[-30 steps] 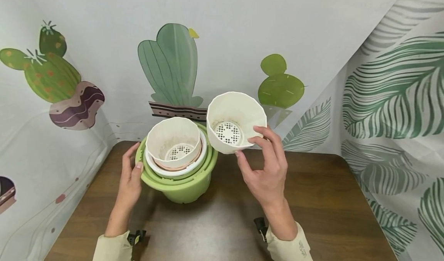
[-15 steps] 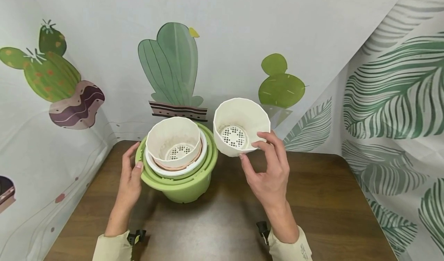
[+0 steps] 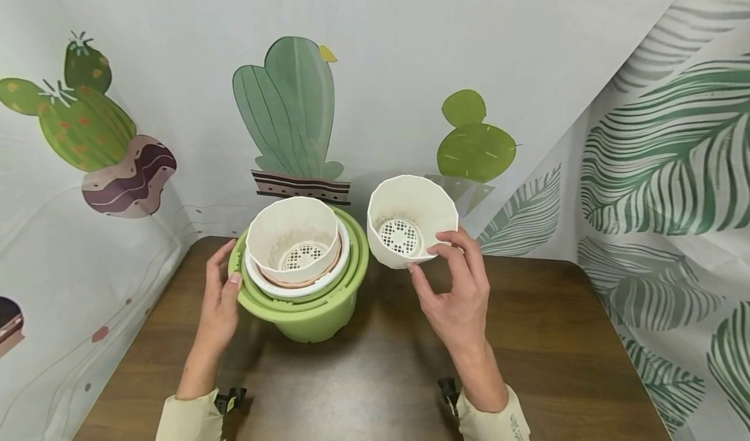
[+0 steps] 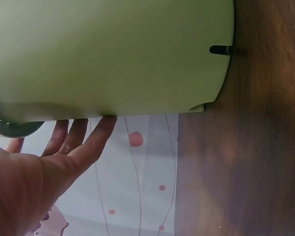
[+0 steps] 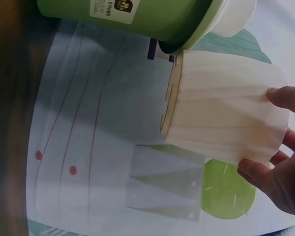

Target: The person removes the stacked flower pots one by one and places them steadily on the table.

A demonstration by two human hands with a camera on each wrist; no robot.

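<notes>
My right hand (image 3: 459,304) pinches the near right wall of a white faceted flower pot (image 3: 410,197), thumb outside and fingers over the rim. This pot is tilted, its mouth facing me, with a pierced bottom showing. In the right wrist view its pale outer wall (image 5: 226,103) fills the middle. On the left stands a nested stack. Its outermost piece is a green flower pot (image 3: 313,320), with a white rim (image 3: 346,258), a pinkish rim and another white faceted pot (image 3: 293,216) inside. My left hand (image 3: 219,304) holds the green pot's left side, thumb at the rim, fingers against the outer wall (image 4: 137,64).
The brown wooden table (image 3: 375,389) reaches back to a white cloth (image 3: 387,56) printed with cacti. Leaf-patterned cloth (image 3: 662,187) hangs at the right. A label (image 5: 113,7) is stuck on the green pot's side.
My right hand has moved the white pot a little right and lower, away from the stack. The left hand and the stack have stayed in place.
</notes>
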